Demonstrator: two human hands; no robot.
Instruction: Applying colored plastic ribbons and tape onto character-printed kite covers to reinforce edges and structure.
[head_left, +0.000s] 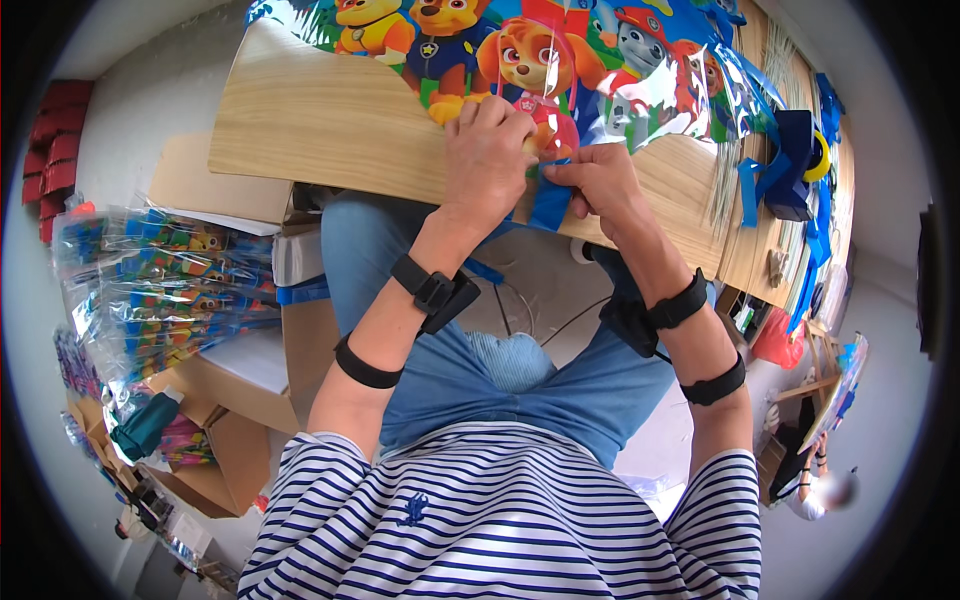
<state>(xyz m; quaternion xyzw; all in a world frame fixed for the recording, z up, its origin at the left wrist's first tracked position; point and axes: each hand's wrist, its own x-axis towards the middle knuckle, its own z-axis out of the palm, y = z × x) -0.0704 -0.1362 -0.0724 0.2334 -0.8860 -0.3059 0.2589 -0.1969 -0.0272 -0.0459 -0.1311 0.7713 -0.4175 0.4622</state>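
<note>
A glossy plastic sheet (442, 45) printed with cartoon puppies lies across the far part of the wooden table. My left hand (491, 154) is curled over the sheet's near edge, its fingertips gripping there beside a blue plastic strip (551, 201). Between thumb and fingers, my right hand (600, 180) pinches the upper end of that strip, just below the printed sheet. The strip hangs down over the table's near edge. My left fingers hide the exact spot where strip and sheet meet.
On the right stands a dark blue tape dispenser (791, 165) with a yellow-cored roll, near thin pale rods (721, 187). Printed plastic sheets (180, 277) are piled at left above cardboard boxes (232, 375). The wooden table (315, 112) has a curved edge. Another person (814, 495) is at far right.
</note>
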